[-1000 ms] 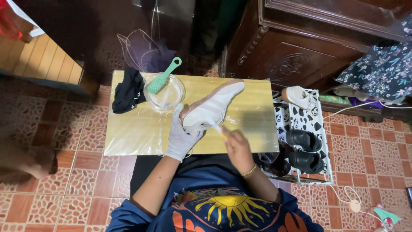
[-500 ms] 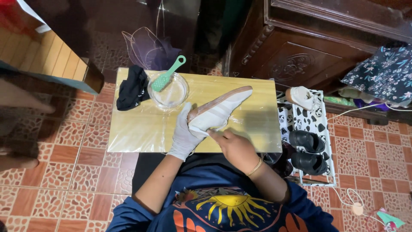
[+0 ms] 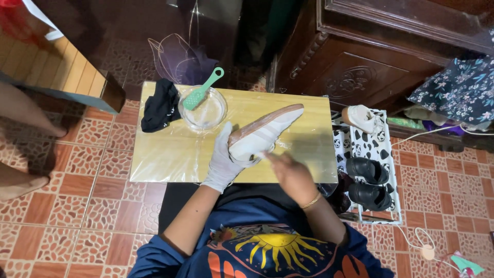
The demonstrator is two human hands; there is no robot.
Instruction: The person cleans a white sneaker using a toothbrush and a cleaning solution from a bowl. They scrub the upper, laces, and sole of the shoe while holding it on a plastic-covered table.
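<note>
My left hand [image 3: 225,159], in a white glove, grips the heel end of a white shoe [image 3: 263,133] with a brown sole, held tilted over a small yellow table [image 3: 164,154]. My right hand [image 3: 289,171] is bare with a gold bangle at the wrist; its fingertips touch the shoe's side, pinching something small and pale that I cannot make out. A clear glass bowl [image 3: 206,110] stands behind the shoe with a green brush [image 3: 201,90] resting across it. A black cloth [image 3: 159,104] lies at the table's back left corner.
A dark carved wooden cabinet [image 3: 360,72] stands behind right. A black-and-white spotted mat [image 3: 383,144] at right holds a white shoe [image 3: 363,118] and two black shoes [image 3: 366,181]. Another person's bare legs [image 3: 23,149] are at left. A white cable [image 3: 417,239] lies on the tiles.
The shoe has turned so its brown sole shows more. My right hand has stayed at the shoe's side with small movements. The view has shifted slightly.
</note>
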